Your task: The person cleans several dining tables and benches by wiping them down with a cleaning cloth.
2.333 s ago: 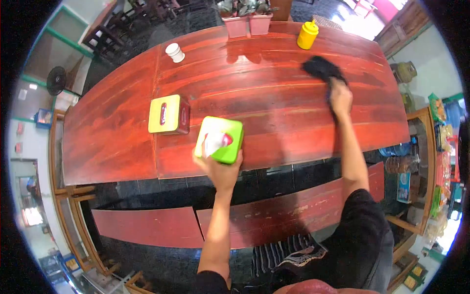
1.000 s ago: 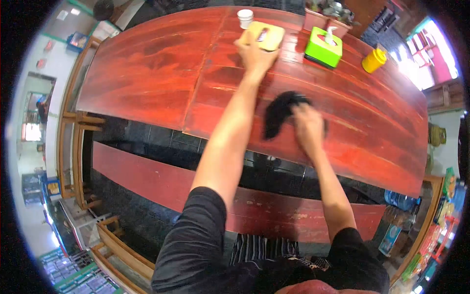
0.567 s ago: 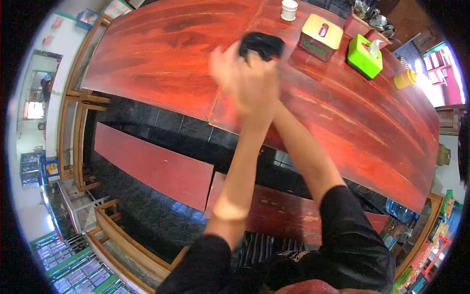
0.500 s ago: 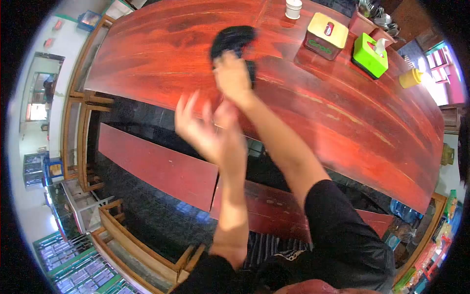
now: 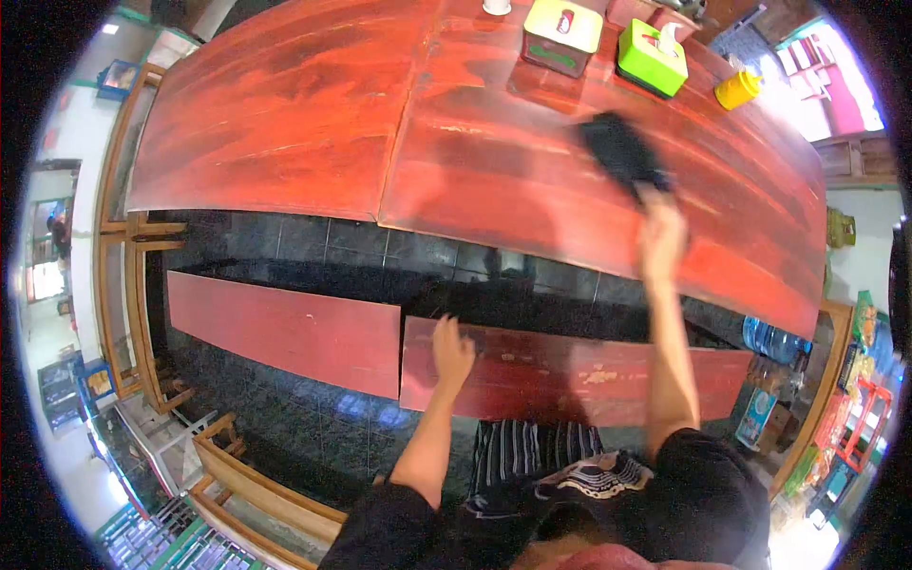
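Note:
In the head view, a black cloth, blurred by motion, lies against the right part of the red wooden table. My right hand is closed on the cloth's near end, with the arm stretched forward. Lower and further left, my left hand hangs above the red bench with its fingers loosely apart, holding nothing.
Along the table's far side stand a yellow-lidded box, a green tissue box, a yellow bottle and a white container. A large blue water bottle is beyond the bench's right end.
My right hand has swept the black cloth from the table's middle to its right part. My left hand has dropped from beside the right forearm to above the bench. The view has shifted.

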